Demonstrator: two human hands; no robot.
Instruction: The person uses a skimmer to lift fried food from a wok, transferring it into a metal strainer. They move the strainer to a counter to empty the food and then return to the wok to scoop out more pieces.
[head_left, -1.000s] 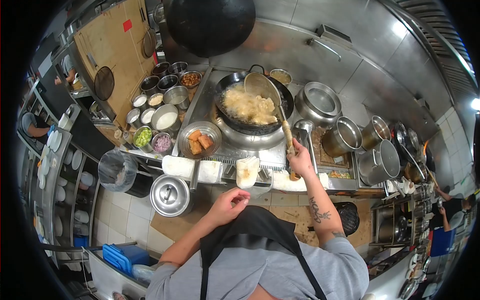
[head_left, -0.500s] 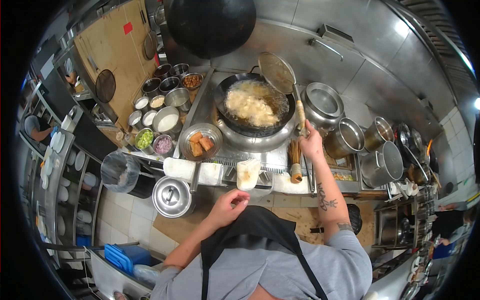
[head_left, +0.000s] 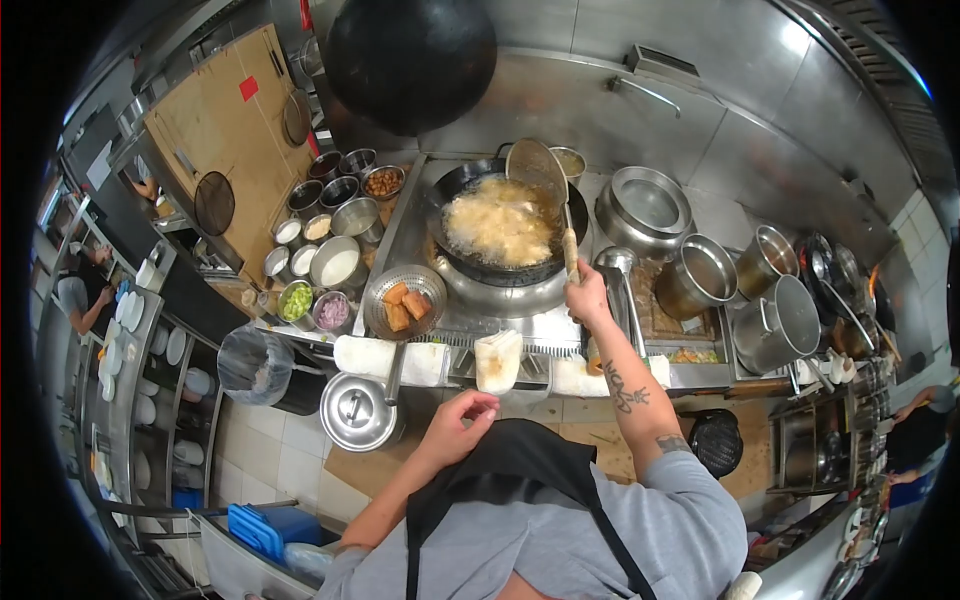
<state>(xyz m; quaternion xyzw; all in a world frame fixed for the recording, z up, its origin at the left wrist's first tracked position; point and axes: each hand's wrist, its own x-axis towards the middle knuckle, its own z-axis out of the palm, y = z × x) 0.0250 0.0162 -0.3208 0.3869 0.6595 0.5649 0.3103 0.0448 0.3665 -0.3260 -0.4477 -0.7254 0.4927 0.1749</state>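
My right hand [head_left: 588,297] is closed round the handle of a wire skimmer [head_left: 537,170]. The skimmer's mesh bowl is tilted over the back right of a black wok [head_left: 452,258]. Pale pieces of food [head_left: 503,226] bubble in the wok's oil. In front of my apron, my left hand [head_left: 456,428] hangs with loosely curled fingers, thumb apart, holding nothing. Nearest to it is a folded, stained cloth [head_left: 498,362] on the stove's front edge. Left of the wok, a perforated ladle [head_left: 377,318] holds several browned blocks [head_left: 405,308].
Seasoning and ingredient pots [head_left: 336,262] crowd the left side. A lidded pot [head_left: 358,410] stands below them, near a lined bin [head_left: 250,365]. Metal pots [head_left: 693,272] stand at right, beside a ladle [head_left: 617,260]. A large black wok [head_left: 410,60] hangs above. Other people [head_left: 85,290] are at the edges.
My right hand has moved left, and the skimmer has swung left and lower over the wok. A small pot behind the wok now shows. My left hand has barely moved.
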